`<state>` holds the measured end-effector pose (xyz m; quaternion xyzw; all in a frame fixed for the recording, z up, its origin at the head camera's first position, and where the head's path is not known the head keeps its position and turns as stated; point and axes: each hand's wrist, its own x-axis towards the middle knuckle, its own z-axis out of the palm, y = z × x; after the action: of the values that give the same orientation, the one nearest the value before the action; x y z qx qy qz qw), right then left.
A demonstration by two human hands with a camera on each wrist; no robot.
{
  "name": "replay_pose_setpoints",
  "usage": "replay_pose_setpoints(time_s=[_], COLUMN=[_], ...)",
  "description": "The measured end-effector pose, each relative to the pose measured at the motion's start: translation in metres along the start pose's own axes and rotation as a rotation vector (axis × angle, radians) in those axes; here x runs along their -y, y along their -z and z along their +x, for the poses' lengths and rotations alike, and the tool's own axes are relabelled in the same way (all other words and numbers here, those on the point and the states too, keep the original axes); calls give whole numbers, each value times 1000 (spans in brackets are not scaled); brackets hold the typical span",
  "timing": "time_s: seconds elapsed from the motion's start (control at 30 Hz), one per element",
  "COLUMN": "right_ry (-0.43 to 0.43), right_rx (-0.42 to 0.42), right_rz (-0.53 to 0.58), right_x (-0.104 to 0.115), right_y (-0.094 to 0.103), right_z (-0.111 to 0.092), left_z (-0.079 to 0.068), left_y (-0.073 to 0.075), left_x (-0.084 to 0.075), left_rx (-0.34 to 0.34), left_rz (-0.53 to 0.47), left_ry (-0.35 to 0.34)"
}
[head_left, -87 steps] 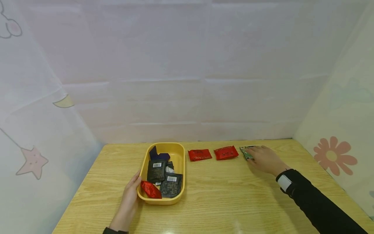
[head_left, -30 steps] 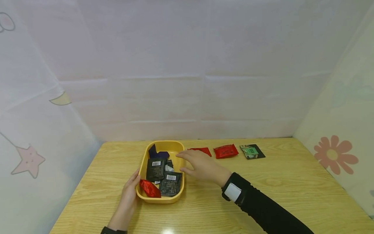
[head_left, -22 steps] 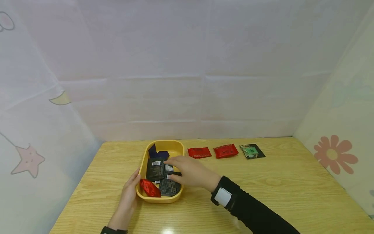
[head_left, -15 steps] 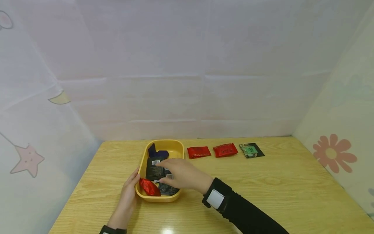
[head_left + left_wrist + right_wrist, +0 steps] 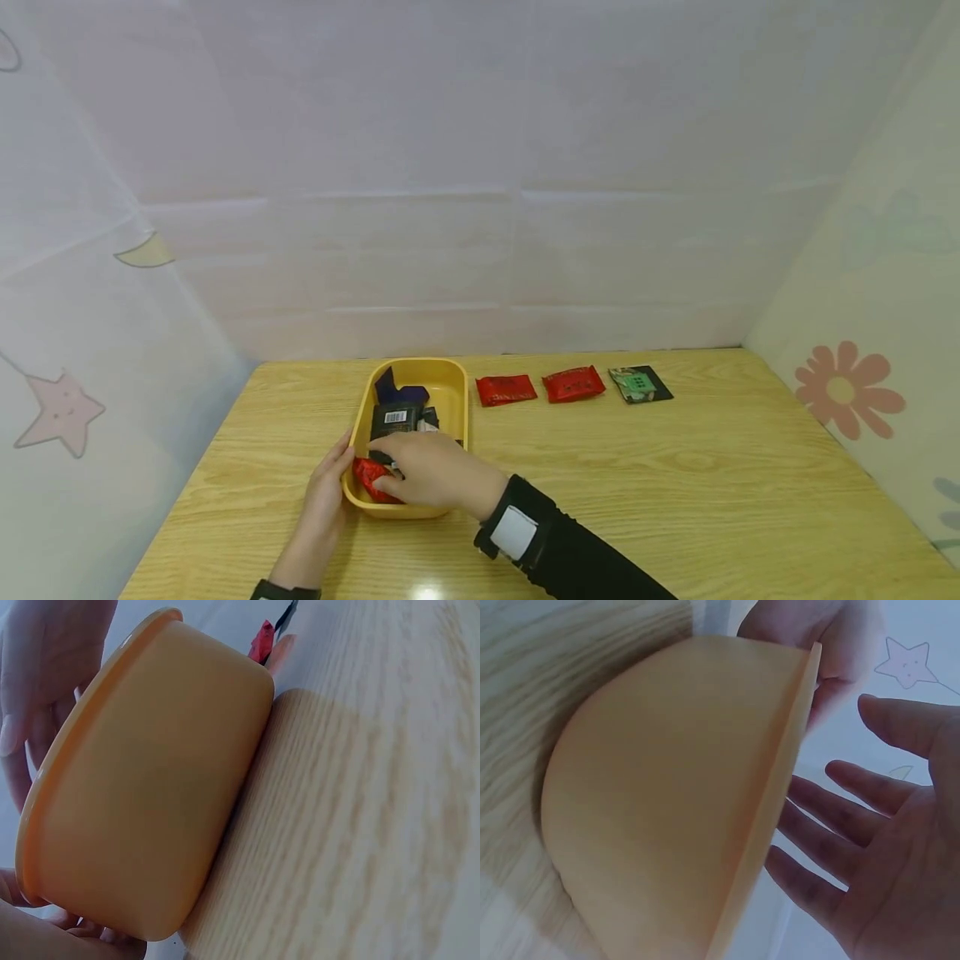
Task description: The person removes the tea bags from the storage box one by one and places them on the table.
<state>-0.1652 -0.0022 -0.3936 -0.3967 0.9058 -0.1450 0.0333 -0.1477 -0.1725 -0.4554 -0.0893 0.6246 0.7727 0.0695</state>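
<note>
A yellow plastic bin (image 5: 466, 400) stands on the table, with my left hand (image 5: 318, 500) gripping its left wall, thumb at the rim. My right hand (image 5: 442, 471) reaches over the bin's right side, thumb and fingers spread apart in the right wrist view. Its fingertips are over a shiny red packet (image 5: 368, 474) in the near-left corner; whether they touch it is unclear. Also inside lie black packets, one with a barcode label (image 5: 395, 417), and a dark blue folded piece (image 5: 405, 394). The right hand hides part of the contents.
Right of the bin, two red packets (image 5: 506, 390) (image 5: 573, 384) and a green-and-black packet (image 5: 641, 384) lie in a row near the back edge of the wooden table (image 5: 645, 492). A pale sheet (image 5: 420, 250) covers the wall behind.
My right hand has come from the green-and-black packet leftward into the bin, then across toward the red packet in its near-left corner. The left hand keeps its hold on the bin.
</note>
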Motion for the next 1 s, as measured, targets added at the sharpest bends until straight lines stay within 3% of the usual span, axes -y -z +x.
replay_pose_setpoints(time_s=[0.27, 0.5, 0.7, 1.0], right_ry=[-13, -52, -74, -252], right_rx=[-16, -2, -26, -27], right_rz=[-16, 11, -45, 34], right_x=[5, 9, 14, 20], right_y=[-13, -22, -28, -32], right_z=[5, 9, 13, 20], left_z=[1, 0, 1, 1], left_y=[3, 1, 2, 2], left_x=[7, 0, 1, 0], left_rx=[19, 0, -6, -2], left_rz=[3, -8, -8, -5], left_ry=[-54, 3, 1, 6])
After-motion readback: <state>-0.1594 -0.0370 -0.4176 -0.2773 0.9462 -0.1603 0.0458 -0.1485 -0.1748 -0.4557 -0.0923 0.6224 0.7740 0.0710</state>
